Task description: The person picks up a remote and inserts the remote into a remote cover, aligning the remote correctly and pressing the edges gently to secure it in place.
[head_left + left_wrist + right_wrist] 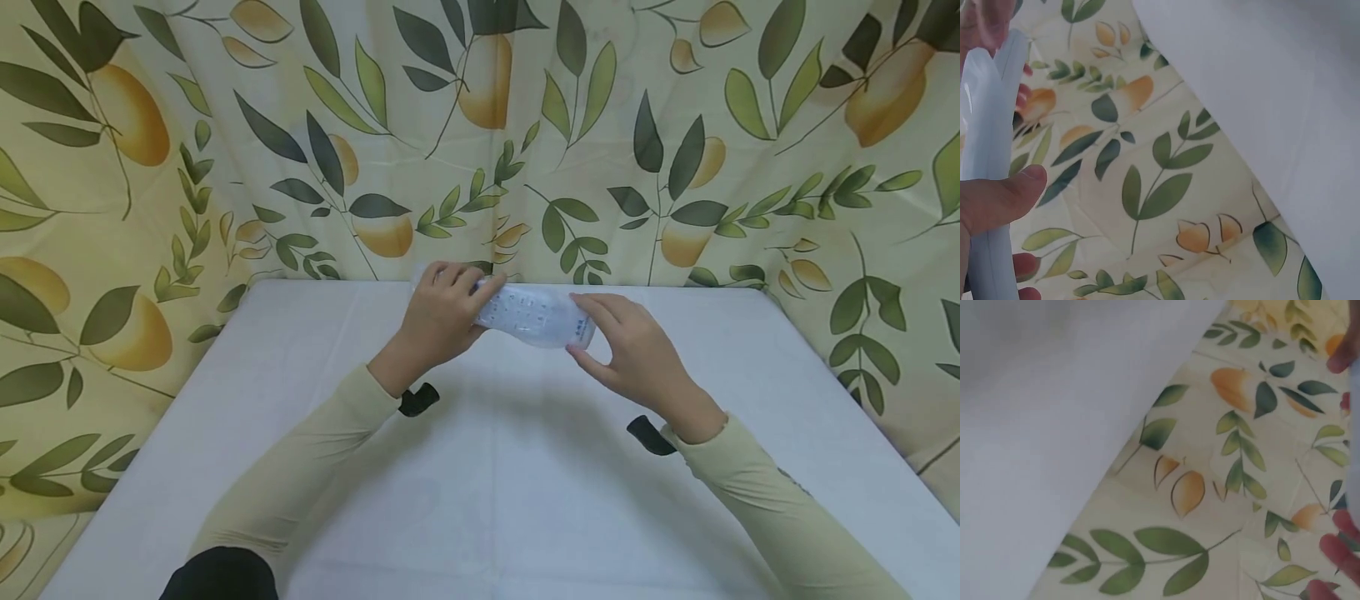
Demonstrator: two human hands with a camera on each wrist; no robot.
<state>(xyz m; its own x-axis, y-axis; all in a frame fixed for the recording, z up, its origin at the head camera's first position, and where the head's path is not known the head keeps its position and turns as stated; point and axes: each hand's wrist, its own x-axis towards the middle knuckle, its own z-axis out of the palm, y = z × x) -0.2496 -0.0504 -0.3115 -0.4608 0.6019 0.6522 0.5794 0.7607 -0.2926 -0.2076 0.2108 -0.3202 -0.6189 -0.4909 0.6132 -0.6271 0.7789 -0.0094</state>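
A long, translucent whitish plastic package [528, 317] with small printed marks and bluish lettering at its right end is held up above the far part of the table. My left hand [446, 308] grips its left part, the thumb lying across the near face and the fingers behind. At the other end my right hand [633, 346] holds the edge between thumb below and fingers above. In the left wrist view the package [991, 150] appears edge-on, with a loose flap near the top. Only a sliver of the package [1354, 444] enters the right wrist view, beside right-hand fingertips [1338, 550].
A white cloth covers the table [487, 492]. Behind and beside it hangs a curtain [465, 167] patterned with leaves and yellow fruit, close to the table's far edge. Black straps [651, 435] show at both wrists, and a dark rounded object [219, 575] is at the bottom left.
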